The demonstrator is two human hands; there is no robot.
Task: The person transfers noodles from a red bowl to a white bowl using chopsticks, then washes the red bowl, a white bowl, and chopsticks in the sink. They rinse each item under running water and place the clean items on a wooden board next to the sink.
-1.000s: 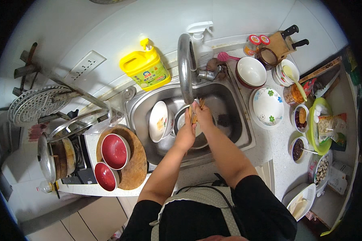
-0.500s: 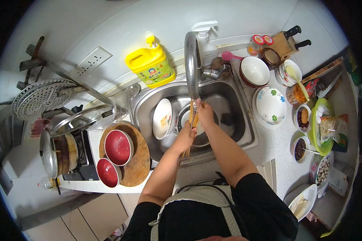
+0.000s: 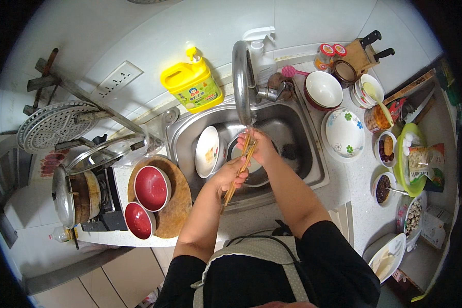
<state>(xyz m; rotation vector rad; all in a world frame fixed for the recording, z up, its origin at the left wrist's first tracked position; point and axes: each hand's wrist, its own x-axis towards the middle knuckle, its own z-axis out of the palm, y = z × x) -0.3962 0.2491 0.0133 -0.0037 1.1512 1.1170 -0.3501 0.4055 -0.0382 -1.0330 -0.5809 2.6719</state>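
Note:
A bundle of wooden chopsticks slants over the sink, beneath the mouth of the curved metal faucet. Water appears to run from the spout onto their upper ends. My left hand is closed round the middle of the bundle. Higher up, my right hand grips the same chopsticks near their far ends. Below the hands, a round pan or bowl lies in the steel sink, partly hidden by them. A white bowl with a painted pattern leans on its side at the sink's left.
Left of the sink, two red-lined bowls sit on a round wooden board. A yellow detergent jug stands behind the basin. On the right counter are stacked flowered plates, a white bowl and a knife block.
The chopstick bundle is tilted more, its lower ends shifted left and toward me. My left hand has turned and moved slightly left; the right hand has shifted only a little.

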